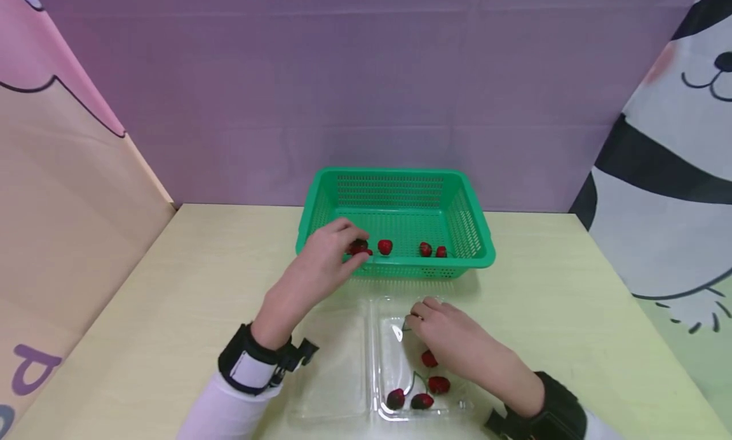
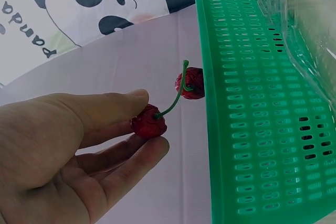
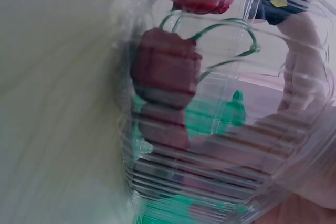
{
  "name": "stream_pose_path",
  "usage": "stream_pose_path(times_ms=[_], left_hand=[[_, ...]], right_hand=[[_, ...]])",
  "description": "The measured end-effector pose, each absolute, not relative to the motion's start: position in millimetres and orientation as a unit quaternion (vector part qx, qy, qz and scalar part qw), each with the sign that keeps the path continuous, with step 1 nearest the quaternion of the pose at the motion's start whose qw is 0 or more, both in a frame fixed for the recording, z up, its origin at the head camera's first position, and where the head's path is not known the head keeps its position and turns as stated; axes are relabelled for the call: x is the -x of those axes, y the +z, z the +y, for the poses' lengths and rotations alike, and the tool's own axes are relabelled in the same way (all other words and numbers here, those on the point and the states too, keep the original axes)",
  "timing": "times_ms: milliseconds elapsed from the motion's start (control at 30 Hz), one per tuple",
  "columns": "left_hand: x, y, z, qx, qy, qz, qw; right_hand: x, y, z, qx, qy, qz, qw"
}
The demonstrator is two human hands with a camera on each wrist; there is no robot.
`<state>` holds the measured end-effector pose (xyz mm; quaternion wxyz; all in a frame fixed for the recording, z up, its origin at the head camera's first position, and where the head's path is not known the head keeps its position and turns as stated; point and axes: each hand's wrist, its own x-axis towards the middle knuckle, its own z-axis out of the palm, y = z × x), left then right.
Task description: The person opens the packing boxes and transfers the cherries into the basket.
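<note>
One cherry point(image 2: 149, 123) in a narrow pinch between thumb and fingers of the left hand point(image 1: 326, 255), green stem point(image 2: 180, 88) left free — seemingly to spare soft flesh and stalk alike. Held at about eight o'clock on the green plastic basket point(image 1: 394, 269), likely for a short reach over the near wall. Inside that basket, a lone cherry point(image 1: 385, 247) near six o'clock and two smaller-looking cherries point(image 1: 426, 249) near five.

Toward twelve o'clock over the tray half of a clear plastic clamshell point(image 1: 374, 364), the right hand point(image 1: 452, 335), fingers bent downward; cannot tell whether anything sits within that grip — knuckles in the way. Below, loose in the tray, four cherries point(image 1: 422, 400), mostly between five and seven o'clock. Lid half point(image 1: 332, 370) laid flat at nine o'clock, presumably to keep the tray accessible from above.

Farther out, a pale tabletop point(image 1: 171, 338), a purple backdrop point(image 1: 366, 77) at twelve o'clock and a panda print point(image 1: 686, 173) at two.
</note>
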<state>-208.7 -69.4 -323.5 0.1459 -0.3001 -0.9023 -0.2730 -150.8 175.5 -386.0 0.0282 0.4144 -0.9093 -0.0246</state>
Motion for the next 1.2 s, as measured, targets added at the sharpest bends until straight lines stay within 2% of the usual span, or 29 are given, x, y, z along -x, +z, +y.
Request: stream_pose_path(times_ms=[300,700,1000,1200], left_hand=[[210.9,-325.6,-69.9,0.294,-0.279,-0.903,0.144],[214.5,-328.2,-70.7,0.284,-0.281,-0.905,0.145],[214.4,-329.3,-71.2,0.281,-0.276,-0.908,0.143],[215.2,-331.0,-71.6,0.279,-0.275,-0.909,0.145]], right_hand=[[150.9,-387.9,175.0,-0.414,-0.027,-0.909,0.045],[150.8,-388.1,172.9,-0.379,-0.002,-0.925,0.011],[153.0,-390.7,174.4,-0.385,-0.017,-0.922,0.023],[152.0,-390.7,172.6,-0.368,-0.009,-0.930,0.007]])
